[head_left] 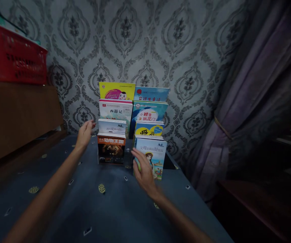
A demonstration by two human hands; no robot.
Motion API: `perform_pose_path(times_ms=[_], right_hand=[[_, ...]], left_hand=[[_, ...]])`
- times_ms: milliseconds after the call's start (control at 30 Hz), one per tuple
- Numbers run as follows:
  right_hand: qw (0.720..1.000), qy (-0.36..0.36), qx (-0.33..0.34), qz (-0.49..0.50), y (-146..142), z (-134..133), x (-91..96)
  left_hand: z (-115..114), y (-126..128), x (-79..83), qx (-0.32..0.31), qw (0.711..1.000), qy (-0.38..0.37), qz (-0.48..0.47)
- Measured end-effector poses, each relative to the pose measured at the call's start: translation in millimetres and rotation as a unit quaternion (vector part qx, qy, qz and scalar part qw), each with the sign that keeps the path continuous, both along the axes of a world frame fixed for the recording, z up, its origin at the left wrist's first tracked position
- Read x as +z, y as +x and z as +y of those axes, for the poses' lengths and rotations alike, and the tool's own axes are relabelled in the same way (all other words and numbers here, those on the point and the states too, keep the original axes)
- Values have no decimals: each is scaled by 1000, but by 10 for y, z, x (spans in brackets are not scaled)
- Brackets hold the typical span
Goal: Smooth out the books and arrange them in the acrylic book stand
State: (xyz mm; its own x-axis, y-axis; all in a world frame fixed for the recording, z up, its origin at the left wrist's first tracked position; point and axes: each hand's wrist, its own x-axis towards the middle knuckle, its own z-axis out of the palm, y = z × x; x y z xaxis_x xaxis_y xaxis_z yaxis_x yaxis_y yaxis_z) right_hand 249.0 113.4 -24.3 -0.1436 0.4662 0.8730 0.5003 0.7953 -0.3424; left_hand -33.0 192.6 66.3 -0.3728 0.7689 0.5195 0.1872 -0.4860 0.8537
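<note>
Two rows of children's books stand stepped in a rack on a dark blue cloth-covered table (104, 209). The front left book has an orange-brown lion cover (111, 149); the front right one is a light blue book with a cartoon girl (152, 153). My left hand (84, 133) hovers open just left of the left row, fingers spread, touching nothing I can see. My right hand (143, 172) rests against the lower left corner of the light blue book, fingers loosely extended on its cover. Taller books, yellow (117, 90) and blue (150, 94), stand at the back.
A red plastic crate (10, 57) sits on a brown wooden shelf (16, 114) at the left. Patterned grey wallpaper is behind the books. A purple tied curtain (241, 111) hangs at the right, beyond the table's right edge.
</note>
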Motion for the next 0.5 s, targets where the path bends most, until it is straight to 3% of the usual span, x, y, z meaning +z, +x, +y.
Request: perform_pose_path(times_ms=[133, 267, 367, 500], right_hand=[[999, -15, 14, 40, -53, 336, 521], [996, -47, 21, 69, -144, 794, 1009], [994, -63, 4, 93, -199, 1070, 1167], [991, -80, -5, 110, -249, 1282, 1165]], left_hand=[[265, 3, 348, 2, 999, 5, 39], [470, 5, 551, 0, 998, 10, 59], [559, 9, 631, -3, 997, 21, 70], [626, 18, 697, -16, 994, 41, 102]])
